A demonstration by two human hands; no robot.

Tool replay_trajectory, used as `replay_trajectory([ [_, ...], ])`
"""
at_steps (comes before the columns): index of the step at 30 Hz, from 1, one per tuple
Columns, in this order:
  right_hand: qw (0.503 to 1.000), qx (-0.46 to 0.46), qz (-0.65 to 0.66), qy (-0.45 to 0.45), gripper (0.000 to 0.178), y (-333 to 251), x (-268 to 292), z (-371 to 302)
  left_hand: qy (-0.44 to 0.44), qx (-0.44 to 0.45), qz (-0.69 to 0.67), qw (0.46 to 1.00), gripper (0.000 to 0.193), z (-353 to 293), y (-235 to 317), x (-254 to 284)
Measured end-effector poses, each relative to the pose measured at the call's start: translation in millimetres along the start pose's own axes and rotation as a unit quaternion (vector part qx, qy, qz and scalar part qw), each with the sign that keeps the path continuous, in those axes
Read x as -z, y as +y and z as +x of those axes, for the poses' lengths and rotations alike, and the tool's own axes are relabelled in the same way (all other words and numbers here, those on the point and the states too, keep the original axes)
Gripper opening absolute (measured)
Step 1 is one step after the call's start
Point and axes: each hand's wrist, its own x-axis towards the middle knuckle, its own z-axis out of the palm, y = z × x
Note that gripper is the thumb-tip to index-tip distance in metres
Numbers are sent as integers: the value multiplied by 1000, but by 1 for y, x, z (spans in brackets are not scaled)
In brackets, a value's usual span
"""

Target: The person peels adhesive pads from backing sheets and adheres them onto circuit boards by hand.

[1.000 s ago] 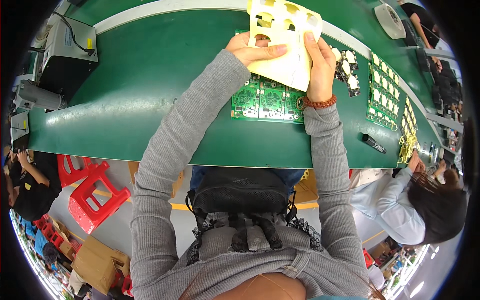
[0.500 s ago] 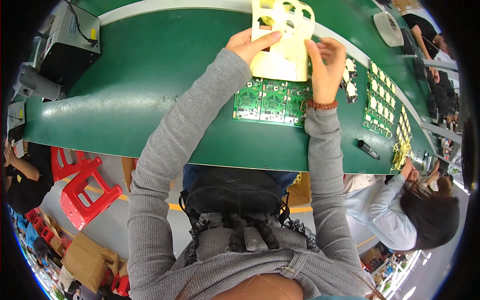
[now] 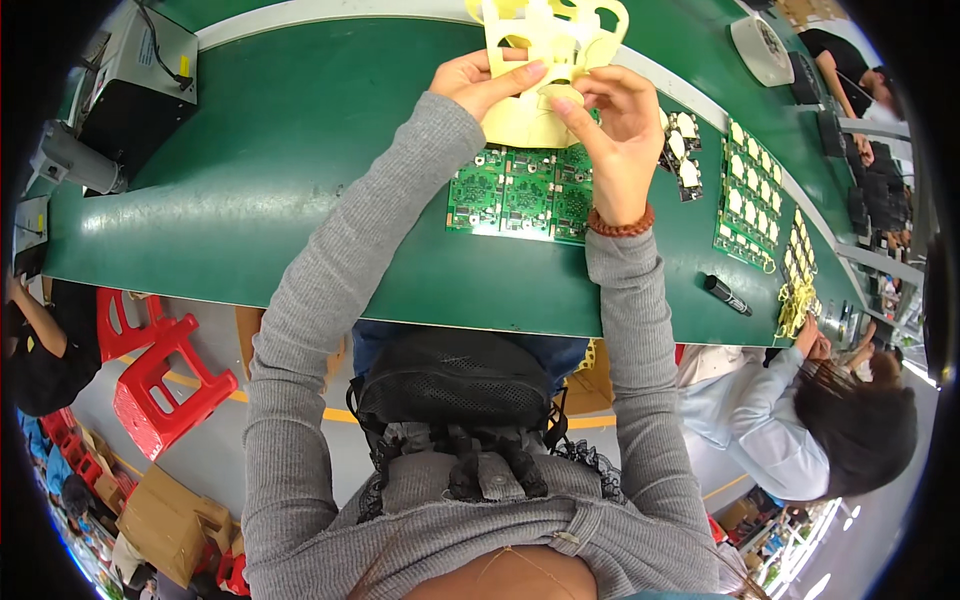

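Note:
A pale yellow die-cut sheet [image 3: 522,125] with rounded cut-outs is up over the far part of the bench, bent. My left hand [image 3: 474,82] grips its left side, thumb in front and fingers behind. My right hand [image 3: 622,135], a brown bracelet at its wrist, pinches a small yellow sticker piece [image 3: 562,91] at the sheet's middle. Whether that piece is fully off the sheet I cannot tell. Under the sheet lies a panel of joined green circuit boards [image 3: 525,200], its far right part hidden by the sheet and my right hand.
To the right lie dark boards with yellow pieces [image 3: 684,155], a larger yellow-dotted green panel [image 3: 748,198] and a black marker [image 3: 727,295]. A grey-black machine [image 3: 140,85] stands at the left. A co-worker [image 3: 780,425] sits close on the right. Red stools [image 3: 170,385] stand at left.
My right hand has come left and inward to the sheet's middle, now pinching a yellow piece. The sheet has bent and shifted left with my left hand.

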Motion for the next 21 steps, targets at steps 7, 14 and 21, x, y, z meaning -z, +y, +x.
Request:
replay_trajectory([
  [7, 981, -93, 165, 44, 42, 1, 18, 11, 130, -148, 359, 912, 33, 3, 14, 20],
  [14, 981, -131, -86, 119, 33, 10, 63, 21, 282, -424, 732, 453, 51, 0, 12, 8],
  [21, 985, -117, -103, 75, 37, 17, 64, 22, -122, -452, 684, 560, 36, 2, -34, -6],
])
